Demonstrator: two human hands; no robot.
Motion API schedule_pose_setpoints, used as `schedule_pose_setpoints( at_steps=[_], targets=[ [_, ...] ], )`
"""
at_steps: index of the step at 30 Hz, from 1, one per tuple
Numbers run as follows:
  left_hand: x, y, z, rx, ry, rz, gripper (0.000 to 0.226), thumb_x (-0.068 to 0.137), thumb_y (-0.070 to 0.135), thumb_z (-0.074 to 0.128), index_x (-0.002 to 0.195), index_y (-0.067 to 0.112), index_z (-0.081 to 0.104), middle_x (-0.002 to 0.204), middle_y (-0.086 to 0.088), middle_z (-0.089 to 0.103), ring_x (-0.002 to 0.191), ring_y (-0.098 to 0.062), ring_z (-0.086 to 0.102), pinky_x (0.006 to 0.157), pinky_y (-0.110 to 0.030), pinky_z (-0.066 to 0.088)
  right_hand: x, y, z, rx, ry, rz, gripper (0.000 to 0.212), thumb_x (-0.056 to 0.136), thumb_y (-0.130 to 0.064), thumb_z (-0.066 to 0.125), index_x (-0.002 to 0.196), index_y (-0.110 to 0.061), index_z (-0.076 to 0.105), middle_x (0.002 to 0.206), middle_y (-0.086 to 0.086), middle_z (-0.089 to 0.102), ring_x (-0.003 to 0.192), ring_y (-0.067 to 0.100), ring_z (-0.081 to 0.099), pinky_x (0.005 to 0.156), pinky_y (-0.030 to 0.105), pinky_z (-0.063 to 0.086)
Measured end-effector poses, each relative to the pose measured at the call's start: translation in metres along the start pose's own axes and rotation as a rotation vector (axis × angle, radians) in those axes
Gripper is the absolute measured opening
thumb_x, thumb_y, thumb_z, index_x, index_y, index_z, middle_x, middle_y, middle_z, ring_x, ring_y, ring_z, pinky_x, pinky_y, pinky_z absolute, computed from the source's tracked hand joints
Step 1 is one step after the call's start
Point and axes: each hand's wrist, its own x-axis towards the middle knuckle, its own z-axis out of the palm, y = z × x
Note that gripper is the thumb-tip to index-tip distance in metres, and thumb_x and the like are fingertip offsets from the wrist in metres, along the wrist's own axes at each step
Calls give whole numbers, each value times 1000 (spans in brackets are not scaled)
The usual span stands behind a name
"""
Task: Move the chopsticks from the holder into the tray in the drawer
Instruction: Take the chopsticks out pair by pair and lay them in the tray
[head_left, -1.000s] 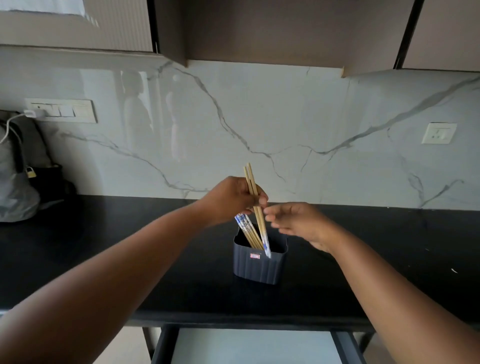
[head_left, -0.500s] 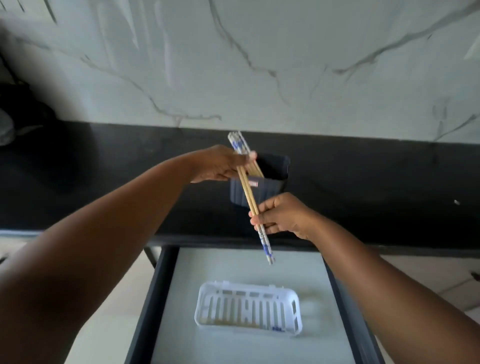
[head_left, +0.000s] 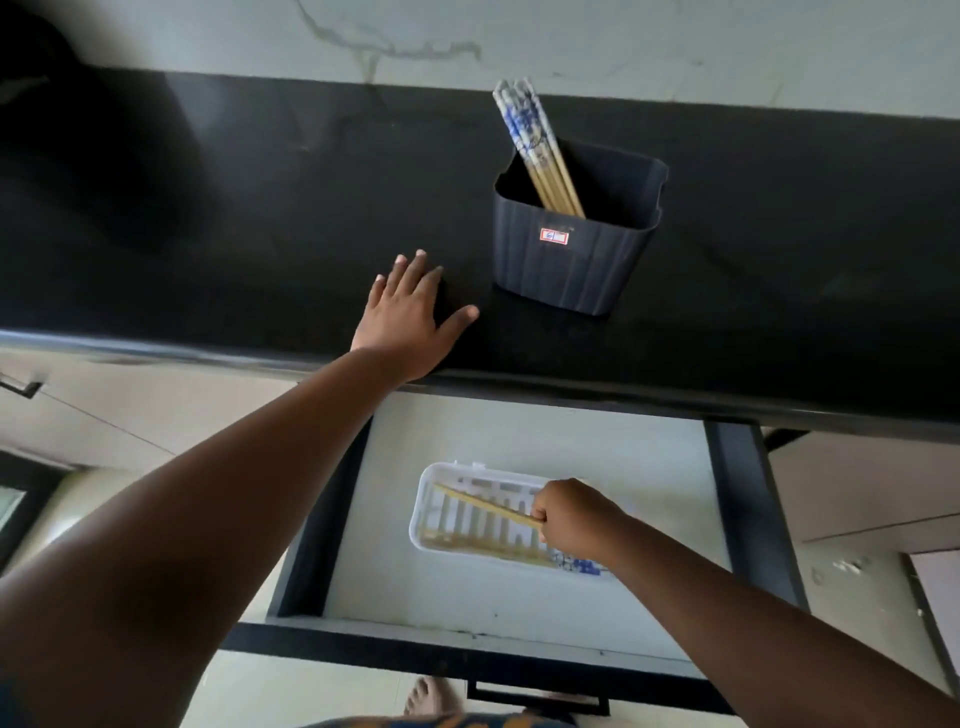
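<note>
Resting flat on the black surface (head_left: 208, 218), my left hand (head_left: 410, 306) lies palm down near the front edge, its fingers (head_left: 415, 270) spread and released, grasping nothing; the arm runs back toward me from lower left. Just right of that hand, and apart from it, stands the dark ribbed holder (head_left: 571, 260), upright, with a small red-and-white label on its near wall. A bundle of chopsticks (head_left: 540, 156) leans in it toward the upper left, patterned blue-and-white ends up, plain ends down inside.

Below the surface edge the drawer (head_left: 743, 519) stands open, pale inside with dark walls. A white slotted tray (head_left: 431, 499) lies on its floor, long side across. My right hand (head_left: 571, 519) is down over the tray's right part, fingers (head_left: 543, 519) clenched on a chopstick pair (head_left: 483, 506) that slants up-left from my fist across the tray; whether the far tips touch the tray I cannot tell. More chopsticks (head_left: 493, 552) lie along the tray's near side, blurred, their patterned ends showing under my wrist. My right forearm covers the tray's right end.
</note>
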Motion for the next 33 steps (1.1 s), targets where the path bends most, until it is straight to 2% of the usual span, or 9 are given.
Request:
schedule_pose_setpoints(
  at_steps=[2,6,10,12,14,20,24,28,33],
  targets=[
    [8,-3,5,77,-140,-65,88,85,77,20,153,21,15,163,-4,4,148,-22,-5,119,-44,-3,2,-2,7,-117,-33,5,19,80,5,48,69,-9,56,69,7,43,68,25,42,51,26,31],
    [12,-3,6,107,-158,-67,91,82,80,16,154,24,9,163,-2,1,148,-20,-8,119,-44,-5,3,-5,14,-212,-55,-12,42,85,4,45,57,-20,26,60,1,25,67,22,32,45,27,15],
    [10,-2,6,106,-152,-68,90,83,79,18,154,25,9,163,-1,1,148,-19,-8,119,-43,-5,9,4,21,-217,-32,-42,19,88,-2,47,79,-14,58,74,3,53,67,21,46,48,26,27],
    [11,-2,5,98,-153,-68,90,83,79,18,154,25,9,163,-1,1,148,-19,-8,119,-43,-5,7,6,19,-193,-9,-57,19,91,-10,49,106,-15,61,97,3,66,78,19,55,52,27,33],
    [11,-3,4,96,-152,-67,90,83,79,18,154,25,9,163,-2,1,148,-19,-8,119,-43,-5,7,8,17,-182,29,-55,21,92,-12,51,112,-16,59,107,3,67,88,20,61,57,27,38],
    [11,-3,5,103,-149,-68,90,83,80,17,154,25,9,163,-2,2,148,-20,-7,119,-43,-5,8,8,19,-109,19,-51,25,91,-10,47,109,-15,64,108,5,64,96,24,61,76,27,45],
    [11,-3,5,103,-147,-66,91,82,81,16,154,26,9,163,-1,2,148,-20,-7,118,-43,-5,2,11,22,-63,6,-39,36,83,0,46,107,-21,64,111,-1,61,86,19,54,61,23,34],
    [11,-3,5,101,-152,-63,92,81,82,14,154,26,8,162,-1,1,148,-20,-8,118,-43,-6,-8,12,8,-43,19,-59,41,83,0,44,107,-26,66,116,-4,64,98,18,61,73,24,45],
    [9,-2,4,119,-156,-58,91,82,80,15,154,25,7,163,-1,-1,148,-19,-8,118,-42,-5,-31,-6,-64,199,63,-159,16,85,-20,63,95,-30,69,100,-9,68,92,14,65,80,29,52]
  ],
)
